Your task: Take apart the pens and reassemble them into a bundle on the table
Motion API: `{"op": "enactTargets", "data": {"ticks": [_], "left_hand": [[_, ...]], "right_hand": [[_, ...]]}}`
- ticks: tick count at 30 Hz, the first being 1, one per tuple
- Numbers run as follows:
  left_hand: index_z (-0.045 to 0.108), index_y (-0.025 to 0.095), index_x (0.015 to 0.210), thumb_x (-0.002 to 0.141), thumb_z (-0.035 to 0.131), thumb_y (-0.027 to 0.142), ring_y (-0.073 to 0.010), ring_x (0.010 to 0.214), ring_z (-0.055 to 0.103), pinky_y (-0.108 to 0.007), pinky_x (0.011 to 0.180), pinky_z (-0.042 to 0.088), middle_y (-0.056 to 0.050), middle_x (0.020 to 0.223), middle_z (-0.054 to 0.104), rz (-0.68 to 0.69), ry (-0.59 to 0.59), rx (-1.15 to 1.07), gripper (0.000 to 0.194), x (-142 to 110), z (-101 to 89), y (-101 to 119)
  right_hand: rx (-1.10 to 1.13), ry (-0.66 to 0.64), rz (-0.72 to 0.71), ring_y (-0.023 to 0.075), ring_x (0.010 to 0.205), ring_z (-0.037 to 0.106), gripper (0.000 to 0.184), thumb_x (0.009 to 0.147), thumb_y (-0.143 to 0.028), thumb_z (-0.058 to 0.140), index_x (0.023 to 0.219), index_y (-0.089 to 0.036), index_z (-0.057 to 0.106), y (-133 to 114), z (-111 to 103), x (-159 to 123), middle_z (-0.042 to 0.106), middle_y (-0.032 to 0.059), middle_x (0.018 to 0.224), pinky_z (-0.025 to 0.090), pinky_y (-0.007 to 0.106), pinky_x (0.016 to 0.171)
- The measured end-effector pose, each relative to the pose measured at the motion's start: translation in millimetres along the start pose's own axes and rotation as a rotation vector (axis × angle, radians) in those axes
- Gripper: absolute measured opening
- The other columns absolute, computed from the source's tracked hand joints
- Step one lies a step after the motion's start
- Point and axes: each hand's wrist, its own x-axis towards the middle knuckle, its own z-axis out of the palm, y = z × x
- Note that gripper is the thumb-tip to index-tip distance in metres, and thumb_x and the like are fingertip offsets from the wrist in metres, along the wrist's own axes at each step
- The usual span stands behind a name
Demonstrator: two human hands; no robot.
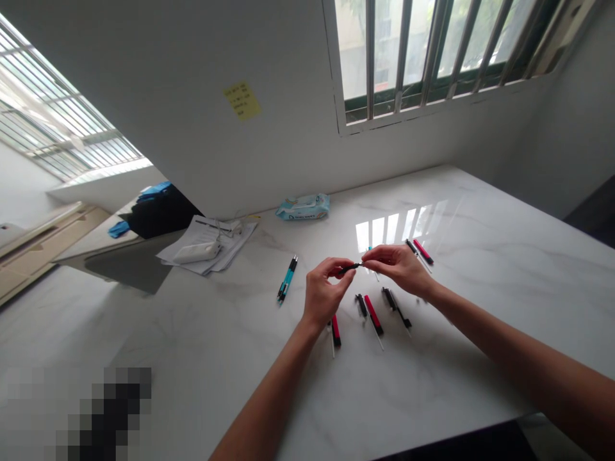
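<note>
Between thumb and fingers, my left hand [323, 289] pinches a black pen part [350, 267]. From the other side, my right hand [401, 267] closes its fingertips on the small silvery tip of that part. Below the hands lie pens in pieces: a red and black barrel [373, 314], black pieces [396, 308] and thin white refills. Another red barrel [336, 331] shows partly behind my left wrist. Past my right hand lies one more red barrel [423, 251] beside a black piece. A bit of teal is mostly hidden behind my right fingers.
Two teal and black pens [287, 280] lie side by side left of my hands. Farther back are a blue wipes pack [303, 207] and papers [230, 246] with a white device [196, 252] on top. The marble-look table [230, 358] meets a wall with a barred window.
</note>
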Motion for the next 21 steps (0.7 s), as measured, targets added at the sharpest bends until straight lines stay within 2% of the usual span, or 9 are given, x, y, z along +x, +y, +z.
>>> {"op": "enactTargets", "data": {"ticks": [10,16,21], "left_hand": [[0.078,0.020,0.097,0.088,0.076,0.028,-0.0196,0.087,0.072,-0.032,0.082,0.058,-0.007,0.097,0.078,-0.002,-0.009,-0.023,0.012,-1.1,2.1,0.0],[0.078,0.020,0.096,0.087,0.076,0.026,-0.0191,0.086,0.071,-0.031,0.080,0.057,-0.006,0.096,0.077,0.020,-0.010,-0.022,0.011,-1.2,1.7,1.1],[0.079,0.020,0.093,0.086,0.076,0.024,-0.0185,0.084,0.071,-0.030,0.079,0.056,-0.005,0.093,0.077,0.023,-0.015,-0.019,0.009,-2.8,3.2,1.3]], "right_hand": [[-0.050,-0.013,-0.012,0.0231,0.088,0.075,0.033,0.085,-0.050,0.080,0.100,-0.020,0.081,0.1,-1.0,-0.7,0.080,0.0080,0.096,0.061,0.036,0.081],[-0.086,-0.032,-0.034,0.0243,0.092,0.076,0.029,0.082,-0.045,0.083,0.100,-0.022,0.082,0.0,-1.1,-2.3,0.081,0.0066,0.098,0.062,0.039,0.088],[-0.217,-0.036,-0.068,0.0225,0.092,0.076,0.020,0.088,-0.040,0.078,0.100,-0.024,0.081,1.6,-3.1,-3.7,0.081,0.0038,0.097,0.061,0.036,0.087]]}}
